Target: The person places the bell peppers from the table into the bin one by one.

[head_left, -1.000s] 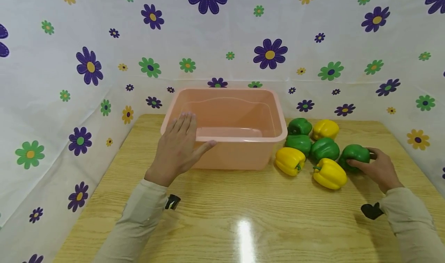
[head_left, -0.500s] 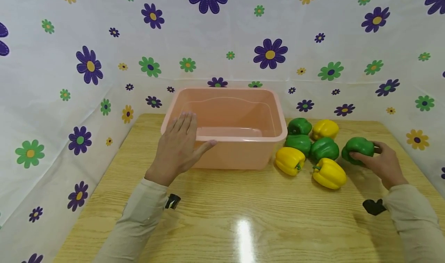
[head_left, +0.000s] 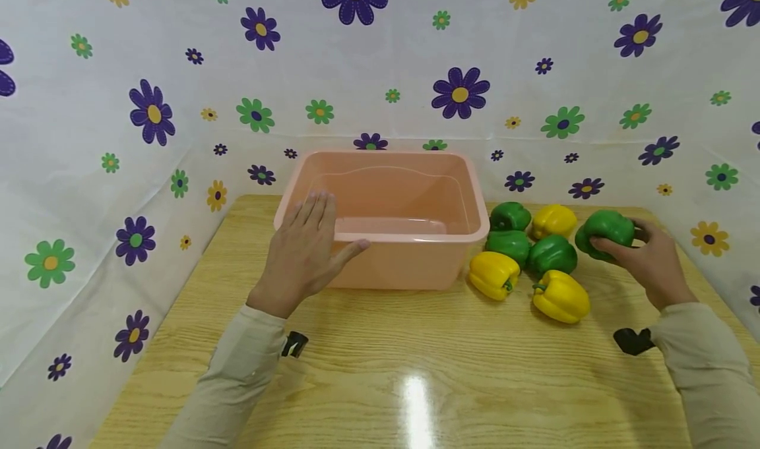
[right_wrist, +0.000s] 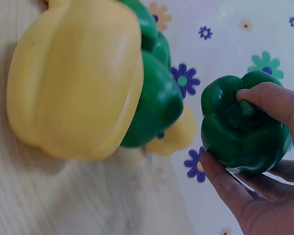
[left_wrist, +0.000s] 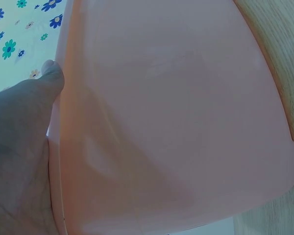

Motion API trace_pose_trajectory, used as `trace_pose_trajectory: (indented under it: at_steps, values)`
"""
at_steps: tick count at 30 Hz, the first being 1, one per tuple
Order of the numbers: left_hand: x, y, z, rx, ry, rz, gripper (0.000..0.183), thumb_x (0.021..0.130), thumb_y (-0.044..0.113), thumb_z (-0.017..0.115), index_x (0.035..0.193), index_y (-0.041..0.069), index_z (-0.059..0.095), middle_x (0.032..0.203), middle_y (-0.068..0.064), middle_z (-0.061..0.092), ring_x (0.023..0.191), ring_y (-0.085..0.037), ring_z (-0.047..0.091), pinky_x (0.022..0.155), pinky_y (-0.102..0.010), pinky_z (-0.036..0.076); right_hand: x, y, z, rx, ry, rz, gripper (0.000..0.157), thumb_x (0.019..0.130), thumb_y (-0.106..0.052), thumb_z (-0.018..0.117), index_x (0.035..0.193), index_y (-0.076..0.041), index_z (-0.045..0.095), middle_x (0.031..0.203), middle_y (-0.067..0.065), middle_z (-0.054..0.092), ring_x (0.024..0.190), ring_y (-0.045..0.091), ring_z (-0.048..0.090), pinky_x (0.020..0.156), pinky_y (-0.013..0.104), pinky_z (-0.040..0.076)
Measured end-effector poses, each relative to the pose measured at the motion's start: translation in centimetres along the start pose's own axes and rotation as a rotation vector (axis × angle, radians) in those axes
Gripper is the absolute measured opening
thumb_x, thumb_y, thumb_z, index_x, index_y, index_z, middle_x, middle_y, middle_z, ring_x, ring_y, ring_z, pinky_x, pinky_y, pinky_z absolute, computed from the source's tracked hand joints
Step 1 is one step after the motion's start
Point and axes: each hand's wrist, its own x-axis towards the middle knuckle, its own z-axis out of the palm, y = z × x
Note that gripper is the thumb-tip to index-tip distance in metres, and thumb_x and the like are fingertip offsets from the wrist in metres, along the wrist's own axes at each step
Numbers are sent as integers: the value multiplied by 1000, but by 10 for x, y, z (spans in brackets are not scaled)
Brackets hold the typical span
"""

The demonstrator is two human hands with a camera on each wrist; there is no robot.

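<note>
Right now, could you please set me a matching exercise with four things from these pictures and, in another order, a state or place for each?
Things:
1. Left hand
2. Right hand
3. Tub
4. Frontmost yellow pepper

States or places:
A. Peach-pink and open-topped
B. Lying on its side on the table
C. Gripping a green pepper
D. At the tub, fingers straight

Right pairs: 1-D, 2-C, 3-A, 4-B.
</note>
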Motion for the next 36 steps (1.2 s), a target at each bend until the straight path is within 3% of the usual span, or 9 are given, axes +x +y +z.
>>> trace_pose_trajectory:
  at_steps: [5,10,15,23,31,36]
  values:
    - [0,0,0,-2,-8,-2,101,98,72,41,156,-9,23,162,-25,26,151,-39,22,125,-49,15,1,-13,5,46,20,-27,85,94,-40,73,154,4,32,144,20,40,111,23,44,70,7,46]
    - [-1,-2,-1,7,-14,-9,101,98,72,40,157,-8,23,163,-24,25,152,-38,21,125,-49,14,3,-29,9,70,17,-47,87,93,-41,73,156,1,30,148,25,37,116,26,44,73,5,46]
    - [-1,-2,-1,2,-2,-2,101,98,72,40,156,-9,23,162,-25,26,152,-39,21,125,-49,14,3,-43,11,89,17,-76,85,94,-39,73,157,0,30,147,22,39,112,18,45,74,5,48]
    - [-2,1,-2,-6,-6,0,99,99,69,41,156,-9,22,162,-26,26,151,-39,21,125,-50,15,4,-61,15,109,8,-101,84,96,-35,72,158,-2,28,149,23,38,115,20,46,76,5,47]
    - [-1,0,-2,-5,-22,-10,100,99,70,41,157,-9,21,163,-25,24,152,-39,20,125,-49,13,5,-78,24,156,-1,-126,81,95,-37,72,158,-5,30,142,10,42,109,12,48,79,6,49]
    - [-1,0,-1,-13,-23,-12,101,98,71,40,157,-9,20,163,-25,23,152,-39,19,125,-49,12,5,-87,30,166,-2,-139,81,95,-37,72,158,-5,30,146,13,40,114,15,47,80,7,49]
